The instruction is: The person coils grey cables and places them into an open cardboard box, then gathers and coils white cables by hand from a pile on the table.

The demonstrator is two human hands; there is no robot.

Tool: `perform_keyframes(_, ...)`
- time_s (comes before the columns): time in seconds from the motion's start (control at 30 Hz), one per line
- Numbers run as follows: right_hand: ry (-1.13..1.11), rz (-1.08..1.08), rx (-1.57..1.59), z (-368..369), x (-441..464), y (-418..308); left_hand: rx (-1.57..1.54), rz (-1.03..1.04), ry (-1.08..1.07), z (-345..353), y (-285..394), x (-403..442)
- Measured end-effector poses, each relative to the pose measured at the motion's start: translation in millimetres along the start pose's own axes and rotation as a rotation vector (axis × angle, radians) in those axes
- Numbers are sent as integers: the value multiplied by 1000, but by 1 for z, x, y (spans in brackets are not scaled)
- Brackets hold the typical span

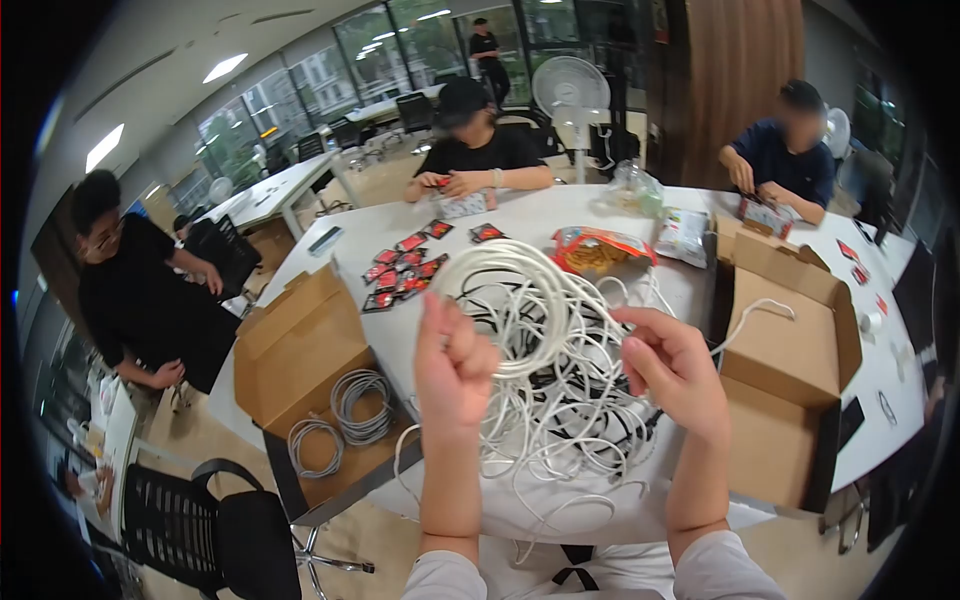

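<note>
My left hand (455, 365) is closed round a coiled loop of white cable (545, 350), raised above the table. To its right, my right hand (675, 365) has thumb and forefinger curved near a strand that runs off the coil; the fingertips look pinched on this strand. Beneath both hands lies a tangled heap of white and black cables (570, 430), with loose ends hanging over the table's front edge. An open cardboard box (295, 345) on the left holds two grey cable coils (361, 407). Another open box (775, 420) stands on the right, a white cable end lying across it.
Red packets (400, 268), an orange snack bag (603, 250) and a silver bag (682, 234) lie on the white table (330, 265). Two people sit across it, handling small boxes. One person stands at the left beside a black chair (205, 530); another stands far back.
</note>
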State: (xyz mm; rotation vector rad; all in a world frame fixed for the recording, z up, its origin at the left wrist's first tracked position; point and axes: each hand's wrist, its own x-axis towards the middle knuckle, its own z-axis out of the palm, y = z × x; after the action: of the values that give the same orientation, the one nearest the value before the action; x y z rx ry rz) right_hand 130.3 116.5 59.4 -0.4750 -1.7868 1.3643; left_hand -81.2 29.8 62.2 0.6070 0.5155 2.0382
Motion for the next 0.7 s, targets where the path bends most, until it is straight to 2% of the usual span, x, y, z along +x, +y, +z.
perform_keyframes(0.2, -176, 57, 215, -3, -3, -13, 208, 119, 36, 8, -16, 2)
perform_keyframes(0.3, -141, -32, 241, 5, -3, -11, 297, 184, -27, 10, -32, 4)
perform_keyframes(0.43, -101, -96, 63, 11, -1, -4, 257, 114, -63, 13, -38, -2)
perform_keyframes(0.53, -106, -31, -45, 10, 1, -3, 250, 74, -40, 13, -36, -5)
perform_keyframes(0.63, -93, -45, -130, 9, 3, -2, 57, -55, -144, 12, -33, -5)
perform_keyframes(0.7, -73, -101, -165, 8, 3, 0, 51, -135, -125, 13, -34, -4)
